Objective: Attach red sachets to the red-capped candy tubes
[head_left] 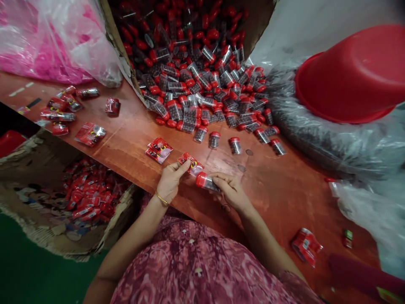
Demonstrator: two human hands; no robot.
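My left hand [171, 181] pinches a printed red plastic sleeve [195, 168] between thumb and fingers, just above the table. In my right hand [230, 190] is a small clear tube with a red cap [205, 181] and dark beads inside. The tube lies on its side, its capped end close to the sleeve's lower edge; whether they touch I cannot tell. Left of my left hand lies a small stack of flat red sleeves [159, 150]. Beyond my hands a few capped tubes stand or lean, among them one tube [235, 145] near the pile.
A tipped cardboard box [110, 29] spills many red-capped tubes [190, 84] onto the orange-brown table [272, 190]. Wrapped pieces [58, 114] lie at the left. Below, a carton [120, 211] holds red packets. A red bucket [351, 76] rests on a plastic bag [291, 122].
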